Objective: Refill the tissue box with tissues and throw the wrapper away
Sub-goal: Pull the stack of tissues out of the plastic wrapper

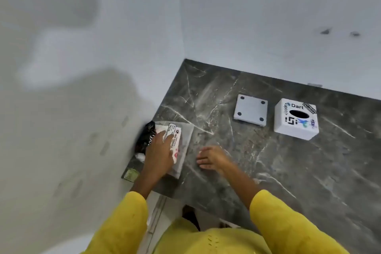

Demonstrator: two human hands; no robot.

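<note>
Tissue pack (176, 146) in clear wrapper lies at left edge of dark marble surface (268, 171), near wall corner. Left hand (159, 154) flat on top of pack, fingers spread, pressing rather than gripping. Right hand (210, 158) just beside pack, loosely open, holding nothing, fingertips near surface. White tissue box (295, 118) with stickers well apart to right; its square base plate (250, 112) beside it, detached.

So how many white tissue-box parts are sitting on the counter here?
2: the sticker-covered box shell with the oval slot at far right, and its flat base plate just left of it, apart. None seems hidden.
</note>
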